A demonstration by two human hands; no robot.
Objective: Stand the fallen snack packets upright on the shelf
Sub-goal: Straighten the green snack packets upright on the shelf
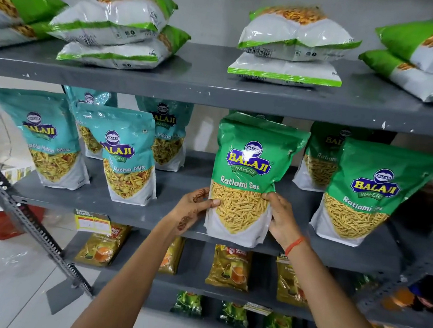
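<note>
Hands – L (193,209) & R (281,219) – grip 1 green Ratlami Sev packet (248,177) upright on shelf (174,210)

Green packet (251,177) is showing glossy plastic film, glare streaking across its front. Shelf (191,83) is looking like grey painted metal, matt, paint chipping along the front edge. Perforated metal post (22,215) is looking matt grey. Floor tiles (4,276) are reflecting light, smooth.

The green packet (251,177) reads "Balaji Wafers, Ratlami Sev" (last letter creased); the teal packet (127,156) left of it reads "Balaji Wafers", "Mitha Mix"; the yellow tag (92,221) lower left, "Super Market".
</note>
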